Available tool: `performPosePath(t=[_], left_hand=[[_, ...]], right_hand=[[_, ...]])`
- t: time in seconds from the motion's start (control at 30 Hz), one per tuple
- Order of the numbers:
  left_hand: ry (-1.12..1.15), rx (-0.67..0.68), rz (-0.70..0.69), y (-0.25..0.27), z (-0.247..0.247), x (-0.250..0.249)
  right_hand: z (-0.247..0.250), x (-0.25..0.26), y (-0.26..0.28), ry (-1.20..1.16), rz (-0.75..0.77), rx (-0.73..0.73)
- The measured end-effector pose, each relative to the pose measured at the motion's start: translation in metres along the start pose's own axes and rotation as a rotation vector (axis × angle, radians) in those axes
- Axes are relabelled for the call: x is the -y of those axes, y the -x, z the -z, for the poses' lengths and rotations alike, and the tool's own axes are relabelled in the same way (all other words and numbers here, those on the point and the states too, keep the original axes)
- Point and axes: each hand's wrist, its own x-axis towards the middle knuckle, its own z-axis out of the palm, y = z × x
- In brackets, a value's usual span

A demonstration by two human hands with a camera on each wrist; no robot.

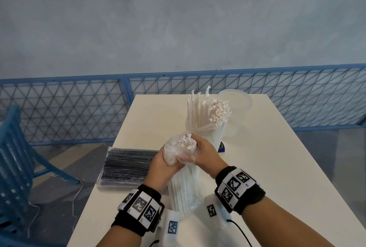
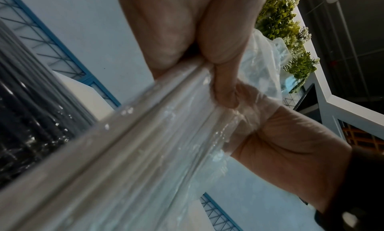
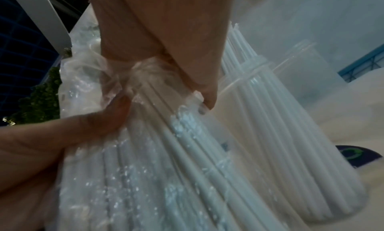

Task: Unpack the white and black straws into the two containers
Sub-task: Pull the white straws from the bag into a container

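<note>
While both hands grip the bag of white straws (image 1: pixel 183 177) upright near the desk's (image 1: pixel 277 157) near edge | left hand (image 1: pixel 162 165) bunches its plastic | right hand (image 1: pixel 204 151) clasps its top.

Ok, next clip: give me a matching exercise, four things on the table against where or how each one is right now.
Things:
1. pack of black straws
2. bag of white straws
3. near container
4. far container

States:
A. holds no straws
B. lying flat, still wrapped, at the table's left edge
C. gripped by the left hand and right hand
D. holds upright white straws

Pairs: 1-B, 2-C, 3-D, 4-A
</note>
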Motion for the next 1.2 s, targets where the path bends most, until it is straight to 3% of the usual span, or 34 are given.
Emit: performPosePath(t=[0.23, 0.67, 0.77, 0.97, 1.2], left_hand=[[-0.013, -0.016, -0.010, -0.004, 0.002, 0.004], [0.018, 0.035, 0.039, -0.004, 0.002, 0.012], [0.031, 0.014, 0.047, -0.005, 0.004, 0.012], [0.092, -0.034, 0.064, -0.008, 0.008, 0.008], [0.067, -0.030, 0.064, -0.014, 0.007, 0.006]], right_hand=[[-0.009, -0.014, -0.001, -0.054, -0.046, -0.095], [-0.006, -0.011, 0.001, -0.007, -0.039, -0.136], [-0.001, -0.003, 0.005, -0.001, 0.007, -0.181], [0.014, 0.032, 0.012, -0.062, 0.133, -0.082], [0.027, 0.065, 0.012, -0.124, 0.327, -0.235]])
